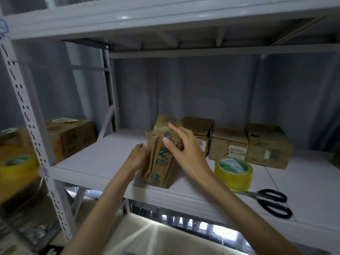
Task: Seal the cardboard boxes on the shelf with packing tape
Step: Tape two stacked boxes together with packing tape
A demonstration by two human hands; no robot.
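Observation:
A small brown cardboard box with green print stands at the front of the white shelf, with glossy tape over its top. My left hand presses against the box's left side. My right hand lies on its upper right part with straight fingers, the thumb on the front face. A yellow roll of packing tape lies flat on the shelf just right of the box. Black-handled scissors rest near the shelf's front edge. Three more brown boxes stand in a row behind.
A perforated grey upright stands at the left. Beyond it sit a larger cardboard box and a second yellow tape roll. Another shelf hangs close overhead. The grey back wall closes the bay.

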